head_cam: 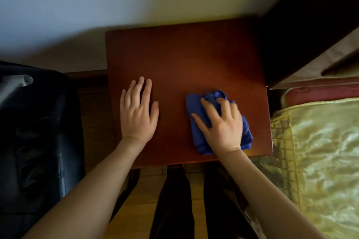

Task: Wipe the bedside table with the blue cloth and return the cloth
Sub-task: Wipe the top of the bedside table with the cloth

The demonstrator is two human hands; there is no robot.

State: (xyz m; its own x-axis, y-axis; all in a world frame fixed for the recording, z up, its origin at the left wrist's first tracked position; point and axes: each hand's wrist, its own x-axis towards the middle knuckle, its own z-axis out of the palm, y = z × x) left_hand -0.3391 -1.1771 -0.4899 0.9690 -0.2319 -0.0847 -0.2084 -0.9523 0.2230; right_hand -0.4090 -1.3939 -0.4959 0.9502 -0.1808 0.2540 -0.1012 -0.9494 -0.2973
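Observation:
The bedside table (180, 58) has a reddish-brown wooden top and stands against the pale wall. A crumpled blue cloth (196, 106) lies on its near right part. My right hand (221, 122) presses down on the cloth with fingers spread, covering its middle. My left hand (138, 112) rests flat on the bare wood at the near left, fingers together and pointing away from me, holding nothing.
A dark leather chair (38, 141) with a metal armrest (13, 85) stands close on the left. A bed with a shiny gold cover (318, 161) adjoins the table on the right, its dark headboard (303, 25) behind. My dark-trousered legs (174, 200) stand on wooden floor.

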